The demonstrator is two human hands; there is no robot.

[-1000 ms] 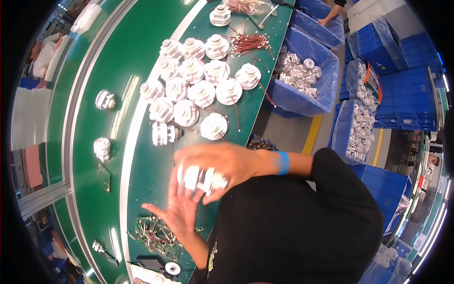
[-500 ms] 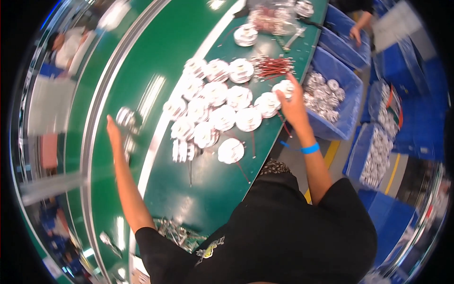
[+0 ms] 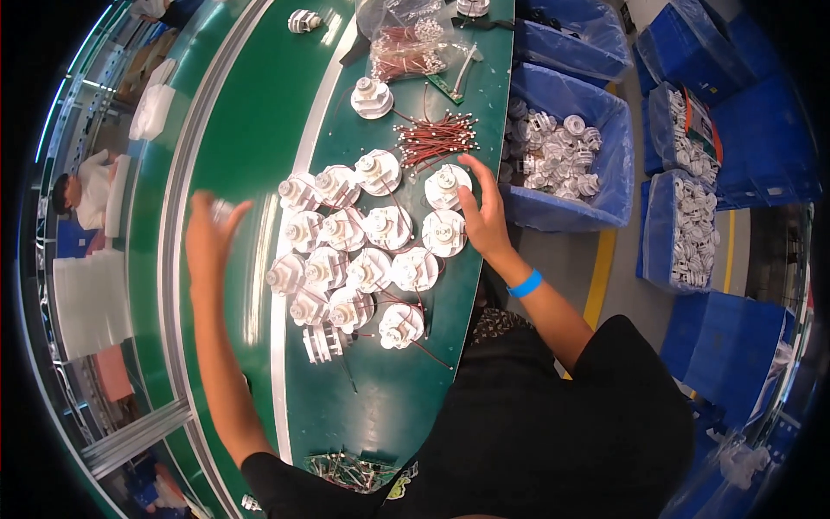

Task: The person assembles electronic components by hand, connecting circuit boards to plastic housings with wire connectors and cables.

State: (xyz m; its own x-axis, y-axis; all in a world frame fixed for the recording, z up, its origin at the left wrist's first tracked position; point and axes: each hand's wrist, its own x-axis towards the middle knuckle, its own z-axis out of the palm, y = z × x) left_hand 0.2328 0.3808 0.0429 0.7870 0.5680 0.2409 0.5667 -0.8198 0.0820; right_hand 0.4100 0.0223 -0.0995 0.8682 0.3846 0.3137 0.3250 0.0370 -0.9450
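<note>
My left hand [image 3: 210,238] is over the green belt on the left, its thumb and fingers around a small white round part [image 3: 222,210] blurred by motion. On the right, the thumb and forefinger of my right hand [image 3: 486,216] are spread beside another white round part [image 3: 444,183] resting on the green table. The thumb lies at this part's edge. Several similar white parts, such as this one [image 3: 387,227], stand in rows between my hands, many with thin dark red wires. A bundle of red wires [image 3: 435,141] with white ends lies beyond my right hand.
Clear bags [image 3: 406,56] of wires and a narrow green board [image 3: 445,89] lie farther back. Blue bins [image 3: 609,208] of white parts stand right of the table. Green boards with wires [image 3: 346,471] are heaped near my body. Beyond the belt sits a person [image 3: 91,195].
My left hand has closed around a white part on the belt. My right hand's fingers have spread from the white part beside it. The whole view has turned and shifted.
</note>
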